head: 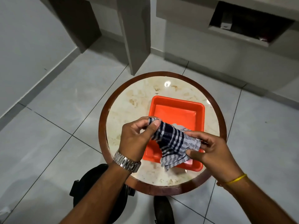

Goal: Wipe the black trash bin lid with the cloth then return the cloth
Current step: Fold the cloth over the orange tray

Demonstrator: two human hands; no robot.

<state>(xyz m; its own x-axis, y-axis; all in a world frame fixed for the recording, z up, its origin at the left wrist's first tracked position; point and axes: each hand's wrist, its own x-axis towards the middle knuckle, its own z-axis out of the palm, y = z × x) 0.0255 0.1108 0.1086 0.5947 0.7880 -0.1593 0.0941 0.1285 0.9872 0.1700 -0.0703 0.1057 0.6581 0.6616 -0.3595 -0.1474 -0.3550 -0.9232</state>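
Woven checked cloth [174, 143]; glossy plastic tray [178, 110]; polished marble tabletop [129, 110].

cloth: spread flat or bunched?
Bunched, partly stretched: the checked cloth hangs creased between left hand and right hand over the orange tray.

No text, label or number can be read anywhere
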